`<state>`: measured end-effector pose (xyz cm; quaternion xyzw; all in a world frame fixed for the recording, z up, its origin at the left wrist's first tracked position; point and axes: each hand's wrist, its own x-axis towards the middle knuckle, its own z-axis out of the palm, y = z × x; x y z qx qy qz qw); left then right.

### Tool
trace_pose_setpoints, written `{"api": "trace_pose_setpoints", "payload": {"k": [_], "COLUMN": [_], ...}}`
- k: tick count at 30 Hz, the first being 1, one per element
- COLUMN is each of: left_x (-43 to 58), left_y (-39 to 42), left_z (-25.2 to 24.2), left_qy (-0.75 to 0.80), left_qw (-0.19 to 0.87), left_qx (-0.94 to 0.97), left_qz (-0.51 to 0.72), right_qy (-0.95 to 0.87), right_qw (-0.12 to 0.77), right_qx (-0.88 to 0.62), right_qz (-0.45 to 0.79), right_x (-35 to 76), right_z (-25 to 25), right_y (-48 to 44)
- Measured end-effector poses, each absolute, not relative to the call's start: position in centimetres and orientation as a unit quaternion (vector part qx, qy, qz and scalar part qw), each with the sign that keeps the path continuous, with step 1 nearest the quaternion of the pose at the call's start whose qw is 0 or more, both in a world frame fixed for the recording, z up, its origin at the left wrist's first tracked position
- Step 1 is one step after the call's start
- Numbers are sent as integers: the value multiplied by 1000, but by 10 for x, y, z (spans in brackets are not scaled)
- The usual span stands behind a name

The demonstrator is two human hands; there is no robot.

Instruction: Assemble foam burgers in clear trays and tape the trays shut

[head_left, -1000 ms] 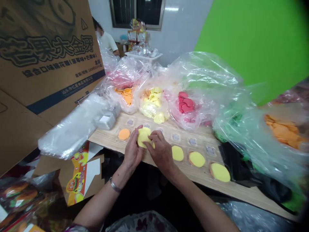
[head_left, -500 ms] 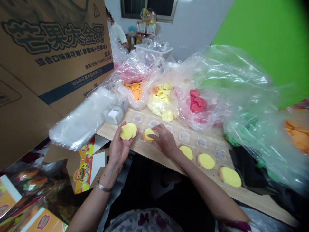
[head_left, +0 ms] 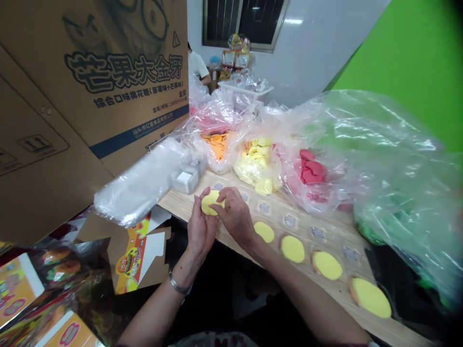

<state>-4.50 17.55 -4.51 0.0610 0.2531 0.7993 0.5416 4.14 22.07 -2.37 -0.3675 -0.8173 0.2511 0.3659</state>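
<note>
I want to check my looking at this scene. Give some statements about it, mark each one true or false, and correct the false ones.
1. The left hand and right hand both touch one yellow disc. True.
2. The metal bracelet is on the right wrist. False: it is on the left wrist.
3. The red pieces lie in a clear plastic bag, right of the yellow pieces. True.
4. The large cardboard box is right of the wooden board. False: it is left of the board.
</note>
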Motion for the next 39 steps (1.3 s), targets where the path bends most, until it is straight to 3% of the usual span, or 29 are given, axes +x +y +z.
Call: {"api": "trace_pose_setpoints", "payload": {"k": [7,10,14,18,25,31,36,39], "left_x": [-87,-97,-98,-94,-74,-51,-46,-45], "left_y": [158,151,148,149,167,197,276,346], "left_z": [-47,-45,-46,-46,-40,-33,-14,6], "left_qy": [282,286,277,262,269,307,340,436], "left_qw": [398,383,408,459,511,528,438,233], "left_qx": [63,59,59,83,141,220,374,569], "left_qz": [870,876,868,845,804,761,743,657], "right_qy": [-677,-662,-790,-858,-778,-749,-765,-790], "right_qw": [369,327,237,262,232,320,384,346], "right_qx": [-369,-382,-399,-367,-357,-379,-410,-480], "right_qz": [520,556,401,247,462,440,313,163], "right_x": [42,33,18,16,36,61,102,123], "right_z": [-18,-31,-49,-41,-7,-6,14,28], "right_y": [262,279,283,278,266,270,311,348]}}
